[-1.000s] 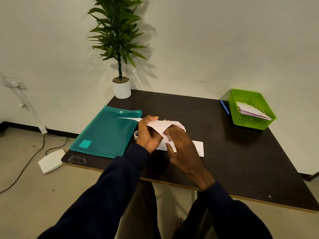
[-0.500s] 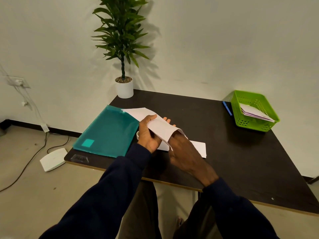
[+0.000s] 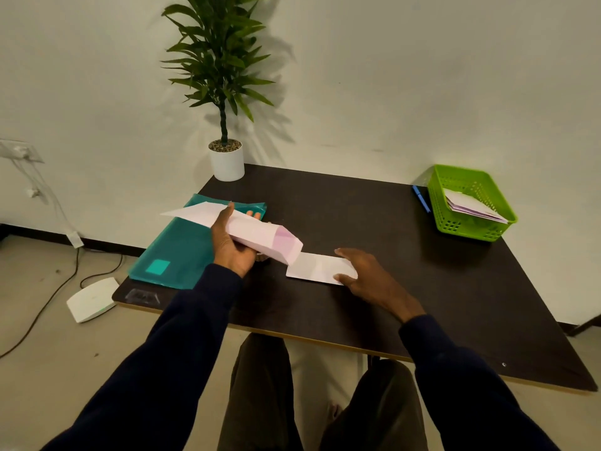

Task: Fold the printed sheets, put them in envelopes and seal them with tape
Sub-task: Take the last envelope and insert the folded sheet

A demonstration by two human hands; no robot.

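Left hand (image 3: 232,252) grips envelope (image 3: 263,234) beside folded sheet (image 3: 317,267).

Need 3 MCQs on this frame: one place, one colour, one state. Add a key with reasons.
1. Where is the basket?
A) far right of the table
B) on the floor
C) on a chair

2. What colour is the folder?
A) red
B) teal
C) yellow

3. What is the left hand doing?
A) lying flat
B) holding an envelope
C) gripping a pen

Key:
1 A, it stands near the far right corner.
2 B, its cover is plainly teal.
3 B, its fingers curl round the envelope, above the table.
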